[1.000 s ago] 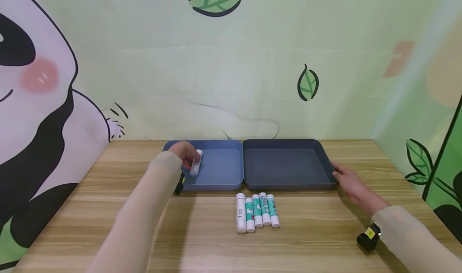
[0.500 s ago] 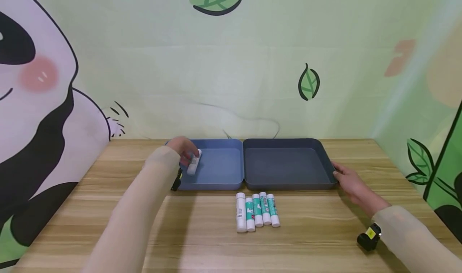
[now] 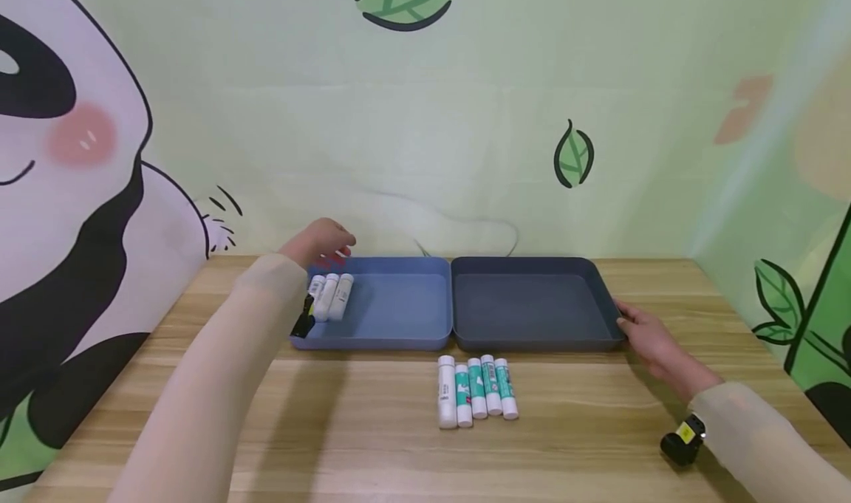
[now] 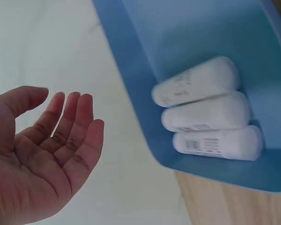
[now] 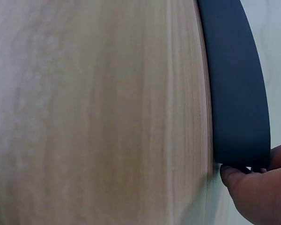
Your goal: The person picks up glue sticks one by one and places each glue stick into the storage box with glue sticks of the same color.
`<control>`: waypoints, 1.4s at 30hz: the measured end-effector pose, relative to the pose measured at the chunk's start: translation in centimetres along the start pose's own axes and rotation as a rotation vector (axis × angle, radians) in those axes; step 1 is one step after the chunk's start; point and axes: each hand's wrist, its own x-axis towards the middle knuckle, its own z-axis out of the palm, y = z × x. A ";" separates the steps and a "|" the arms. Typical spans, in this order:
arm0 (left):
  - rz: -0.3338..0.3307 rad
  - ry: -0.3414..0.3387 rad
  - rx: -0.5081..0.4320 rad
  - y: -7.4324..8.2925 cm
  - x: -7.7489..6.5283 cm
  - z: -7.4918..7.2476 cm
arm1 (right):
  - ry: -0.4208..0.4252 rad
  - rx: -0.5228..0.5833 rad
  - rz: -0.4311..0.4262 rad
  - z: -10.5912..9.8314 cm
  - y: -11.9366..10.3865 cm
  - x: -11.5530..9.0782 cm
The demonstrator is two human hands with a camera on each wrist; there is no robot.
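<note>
My left hand (image 3: pixel 324 241) is above the back left corner of the blue tray (image 3: pixel 402 309), holding nothing. In the left wrist view its fingers (image 4: pixel 79 124) are loosely bent, the palm in sight. Below it, three white glue sticks (image 3: pixel 330 297) lie side by side at the tray's left end; my wrist camera partly covers the leftmost in the head view. At the right end of the dark grey tray (image 3: pixel 532 307), my right hand (image 3: pixel 648 337) grips the end wall. The right wrist view shows its thumb and fingers (image 5: pixel 232 176) around that wall's edges.
In front of the trays, a large white glue stick (image 3: pixel 447 392) and several green-labelled glue sticks (image 3: pixel 477 390) lie in a row on the wooden table (image 3: pixel 392 459). Both trays stand edge to edge near a wall (image 3: pixel 425 156) printed with a panda and leaves.
My left hand has let go of a white glue stick beside two others in the blue tray and risen back and left. The right hand stays at the dark tray.
</note>
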 end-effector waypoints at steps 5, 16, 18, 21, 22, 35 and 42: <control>0.073 0.013 -0.062 1.4 -1.0 -0.8 | 0.003 0.004 0.003 -0.1 0.0 0.0; 0.206 0.026 -0.036 3.4 -3.9 -2.2 | 0.008 0.001 0.005 -0.2 0.2 0.1; 0.224 0.028 -0.025 3.6 -4.5 -2.2 | 0.006 0.003 0.000 -0.2 0.2 0.2; 0.242 0.021 -0.012 4.1 -5.1 -1.9 | 0.001 0.006 -0.007 -0.3 0.3 0.2; 0.243 0.021 -0.011 4.2 -5.2 -1.8 | 0.001 0.003 -0.007 -0.3 0.3 0.2; 0.293 -0.011 -0.035 4.2 -6.4 0.5 | 0.015 -0.058 -0.005 -0.4 0.1 0.3; 0.336 -0.044 -0.100 3.8 -7.5 2.3 | 0.008 -0.053 -0.006 -0.5 0.1 0.5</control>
